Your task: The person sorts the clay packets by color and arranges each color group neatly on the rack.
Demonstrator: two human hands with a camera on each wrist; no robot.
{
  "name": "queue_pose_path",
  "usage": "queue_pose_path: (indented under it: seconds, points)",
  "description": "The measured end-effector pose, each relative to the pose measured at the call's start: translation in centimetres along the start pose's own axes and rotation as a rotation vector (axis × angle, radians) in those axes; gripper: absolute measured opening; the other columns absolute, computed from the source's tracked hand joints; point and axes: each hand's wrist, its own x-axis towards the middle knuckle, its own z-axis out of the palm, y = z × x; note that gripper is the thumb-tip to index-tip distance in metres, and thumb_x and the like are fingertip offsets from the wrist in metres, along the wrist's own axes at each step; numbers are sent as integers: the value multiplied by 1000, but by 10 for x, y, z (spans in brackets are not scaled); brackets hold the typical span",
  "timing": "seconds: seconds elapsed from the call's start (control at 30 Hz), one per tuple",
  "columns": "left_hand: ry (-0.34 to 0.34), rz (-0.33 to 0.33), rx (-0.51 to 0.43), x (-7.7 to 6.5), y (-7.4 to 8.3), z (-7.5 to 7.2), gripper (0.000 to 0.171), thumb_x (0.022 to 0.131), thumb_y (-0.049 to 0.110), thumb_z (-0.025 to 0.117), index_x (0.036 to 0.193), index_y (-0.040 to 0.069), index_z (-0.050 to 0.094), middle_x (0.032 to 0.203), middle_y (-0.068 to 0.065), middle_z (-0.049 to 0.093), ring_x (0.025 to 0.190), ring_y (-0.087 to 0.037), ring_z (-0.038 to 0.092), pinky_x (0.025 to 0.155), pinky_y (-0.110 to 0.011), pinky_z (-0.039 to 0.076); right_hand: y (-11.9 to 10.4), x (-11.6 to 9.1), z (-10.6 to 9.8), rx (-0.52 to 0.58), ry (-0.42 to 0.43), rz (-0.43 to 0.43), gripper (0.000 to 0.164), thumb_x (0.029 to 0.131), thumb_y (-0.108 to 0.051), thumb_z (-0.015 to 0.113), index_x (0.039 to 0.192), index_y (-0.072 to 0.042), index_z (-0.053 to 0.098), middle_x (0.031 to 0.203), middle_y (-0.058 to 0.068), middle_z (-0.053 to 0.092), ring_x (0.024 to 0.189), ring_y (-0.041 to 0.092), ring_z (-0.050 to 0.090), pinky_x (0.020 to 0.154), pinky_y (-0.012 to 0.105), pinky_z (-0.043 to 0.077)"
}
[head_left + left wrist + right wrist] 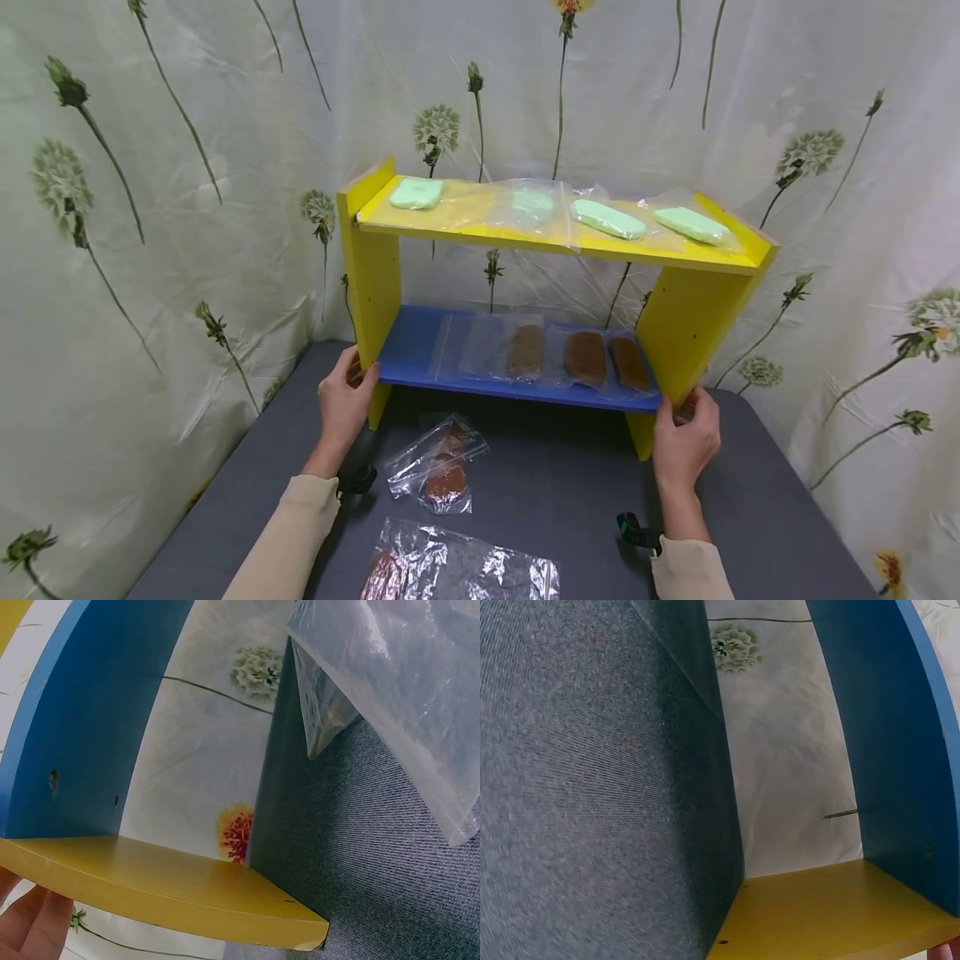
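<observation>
Between my two hands is a small two-tier shelf with yellow sides (690,333) and a blue lower board (408,346). My left hand (347,404) grips its left side panel at the height of the blue board, thumb on the front edge. In the left wrist view, fingers (45,922) show on the outer face of the yellow panel. My right hand (686,437) holds the right panel the same way, at about the same height. On the yellow top lie several bagged pale green bars (607,218). Three bagged brown bars (585,358) lie on the blue board, toward its right.
In front of the shelf, a clear zip bag with reddish-brown pieces (446,479) lies on the dark grey table (555,475). Nearer is another clear bag (472,567) with something reddish inside. A flower-print curtain (247,167) hangs close behind and at both sides.
</observation>
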Motion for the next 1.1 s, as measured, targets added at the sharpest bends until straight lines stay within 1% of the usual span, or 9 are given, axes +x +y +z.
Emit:
queue_pose_path:
  seconds: [0.23,0.33,0.47,0.6,0.77,0.83,0.97,1.07,1.1]
  points:
    - [16,10,-6,-2,0,-2,38,96,20,71,133,16,64,122,-11,68,110,-31,67,86,-45,54,6,-3,-1,-11,-48,43,30,94,-12,72,123,-5,71,108,14,71,94,26,67,73,6,41]
    - [18,16,-5,-2,1,-3,38,96,19,71,133,16,64,122,-11,68,110,-32,67,87,-48,54,7,-2,-1,-21,-79,75,28,95,-15,71,122,-7,72,107,13,73,93,26,68,75,10,41]
    - [14,15,-5,0,2,-2,38,96,20,71,133,17,64,122,-11,69,110,-31,68,87,-47,54,8,1,-2,-37,-117,106,24,97,-20,69,117,-8,74,101,13,75,87,26,68,74,21,42]
    - [8,4,-9,0,2,-1,37,96,22,71,133,17,63,123,-10,68,111,-29,67,88,-45,54,7,5,-4,-45,-154,97,19,97,-20,67,109,-7,74,94,15,74,80,28,64,70,29,41]
    - [0,-16,-8,1,4,-1,37,97,21,71,133,18,63,123,-10,68,113,-29,66,89,-46,54,7,8,-6,-50,-190,80,19,98,-19,66,109,-5,73,94,16,74,79,29,65,67,28,41]
    - [-25,-39,-3,3,8,-3,38,96,22,71,133,18,62,124,-10,67,115,-30,65,91,-47,53,7,9,-6,-47,-192,84,19,98,-19,66,109,-5,73,95,16,74,80,27,65,68,26,41]
    - [-114,-103,29,7,17,-13,42,96,23,71,136,19,60,127,-12,65,117,-32,63,94,-50,52,8,9,-5,-44,-187,101,17,98,-21,66,105,-7,73,91,12,74,74,12,59,65,23,40]
    - [-182,-153,78,7,24,-22,48,97,25,71,142,22,56,130,-12,64,117,-31,64,91,-50,53,8,10,-6,-45,-188,118,16,98,-23,66,103,-9,72,87,11,73,70,9,55,63,22,39]
    - [-200,-166,94,6,26,-25,50,97,26,70,144,22,55,131,-12,64,116,-32,64,90,-50,54,8,10,-6,-46,-189,124,16,98,-23,66,103,-9,72,87,11,73,71,12,56,63,22,39]
